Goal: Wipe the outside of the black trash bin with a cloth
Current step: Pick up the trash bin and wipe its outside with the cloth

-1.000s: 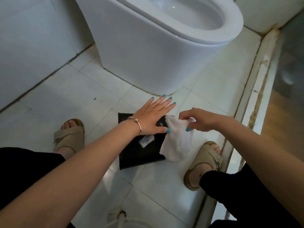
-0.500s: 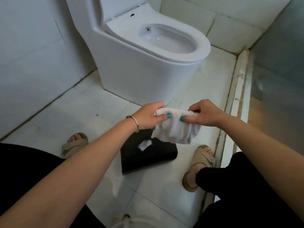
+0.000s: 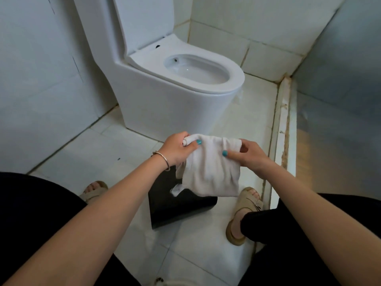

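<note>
I judge the cloth [image 3: 210, 168] is being readied: left hand [image 3: 179, 149] and right hand [image 3: 250, 156] each pinch its top edge above the black trash bin [image 3: 181, 205]; next, press it to the bin's side

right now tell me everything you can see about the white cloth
The white cloth looks like soft, thin fabric, wrinkled and slightly rolled along its top edge. It hangs in the air as a loose sheet, stretched between the two hands: the left hand grips its upper left corner, the right hand pinches the upper right. Its lower part drapes in front of the black trash bin on the floor; whether it touches the bin cannot be told.
</note>
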The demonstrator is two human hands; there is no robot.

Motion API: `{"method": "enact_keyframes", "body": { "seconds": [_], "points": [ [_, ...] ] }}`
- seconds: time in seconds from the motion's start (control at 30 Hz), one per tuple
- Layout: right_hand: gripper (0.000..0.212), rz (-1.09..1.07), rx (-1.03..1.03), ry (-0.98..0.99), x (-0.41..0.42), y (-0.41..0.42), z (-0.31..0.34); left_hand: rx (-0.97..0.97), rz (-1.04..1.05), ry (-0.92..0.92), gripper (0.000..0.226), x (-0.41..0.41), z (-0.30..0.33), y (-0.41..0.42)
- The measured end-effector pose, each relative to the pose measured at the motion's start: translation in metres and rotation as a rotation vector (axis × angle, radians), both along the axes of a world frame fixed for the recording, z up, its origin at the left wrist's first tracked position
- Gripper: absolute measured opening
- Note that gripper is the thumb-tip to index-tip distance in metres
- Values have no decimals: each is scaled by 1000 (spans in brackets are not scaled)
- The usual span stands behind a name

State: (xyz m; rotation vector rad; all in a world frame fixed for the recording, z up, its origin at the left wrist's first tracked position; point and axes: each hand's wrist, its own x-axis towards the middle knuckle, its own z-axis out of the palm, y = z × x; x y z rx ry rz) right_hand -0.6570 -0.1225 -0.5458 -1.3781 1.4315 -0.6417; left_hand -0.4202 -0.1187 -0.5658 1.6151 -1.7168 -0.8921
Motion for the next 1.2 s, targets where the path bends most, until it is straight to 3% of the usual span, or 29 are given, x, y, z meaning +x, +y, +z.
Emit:
{"method": "enact_keyframes", "body": {
  "seconds": [0.17, 0.37, 0.43, 0.5, 0.57, 0.6, 0.7, 0.77, 0.87, 0.97, 1.07, 1.2],
  "points": [
    [24, -144, -251, 228, 31, 8, -5, 63, 122, 6, 38, -15, 6, 1],
    [16, -361, -372, 265, 64, 24, -13, 158, 297, 103, 44, -31, 14, 3],
    [17, -461, -314, 234, 68, 25, -14, 208, 309, 205, 44, -32, 15, 3],
    [19, -539, -272, 182, 65, 24, -12, 312, 277, 439, 39, -33, 17, 6],
    [23, -591, -215, 121, 59, 23, -9, 437, 267, 662, 66, -35, 16, 7],
    [29, -599, -167, 93, 56, 23, -7, 458, 279, 716, 67, -36, 13, 5],
    [49, -520, -100, -24, 51, 24, -8, 440, 354, 777, 28, -38, 14, 1],
    [46, -411, -138, -111, 50, 30, -11, 469, 416, 896, 18, -37, 17, 1],
    [24, -185, -190, -94, 46, 38, -14, 559, 436, 1106, 30, -38, 17, 3],
    [26, -25, -235, 66, 48, 42, -21, 622, 405, 1182, 36, -40, 19, 8],
    [63, 13, -317, 214, 48, 42, -39, 610, 324, 1099, 32, -40, 17, 12],
    [66, 13, -357, 200, 54, 42, -48, 578, 223, 965, 38, -39, 17, 14]
  ]
}}
